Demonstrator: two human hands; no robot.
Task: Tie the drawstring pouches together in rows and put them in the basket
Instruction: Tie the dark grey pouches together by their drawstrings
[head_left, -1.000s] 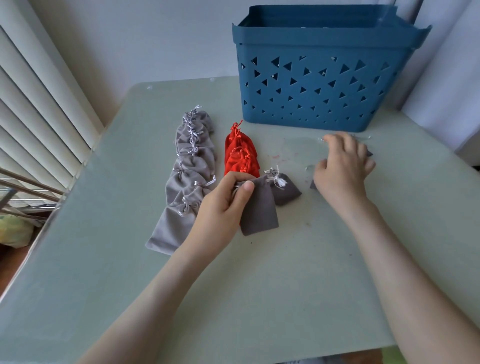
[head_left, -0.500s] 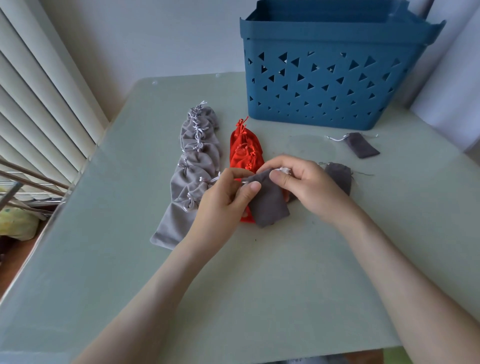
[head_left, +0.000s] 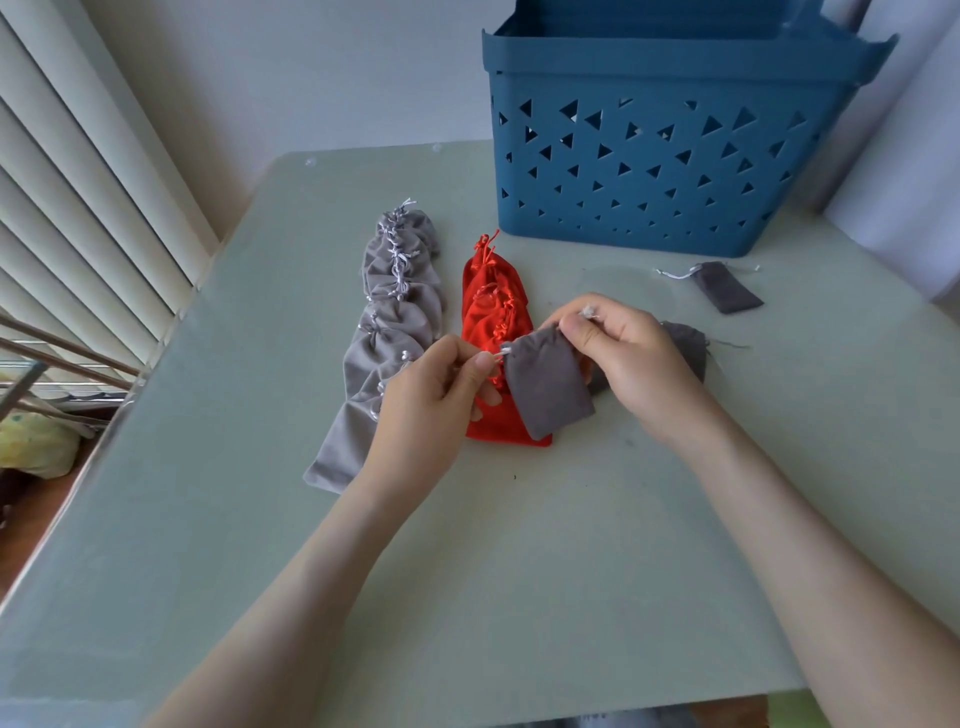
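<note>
Head view: the left grip (head_left: 431, 395) pinches the white drawstring (head_left: 497, 355) of a dark grey pouch (head_left: 548, 387). The right grip (head_left: 628, 358) pinches the pouch's other top corner, holding it over the red row (head_left: 491, 312). A light grey row (head_left: 395, 312) lies beside that on the surface (head_left: 519, 545). A second dark pouch (head_left: 688, 340) sits behind the right grip, and a third dark pouch (head_left: 727, 291) lies nearer the blue basket (head_left: 649, 156).

Three dark grey pouches (head_left: 548, 384), one light grey row (head_left: 387, 332), one red row (head_left: 491, 312), one blue basket (head_left: 660, 156)
</note>
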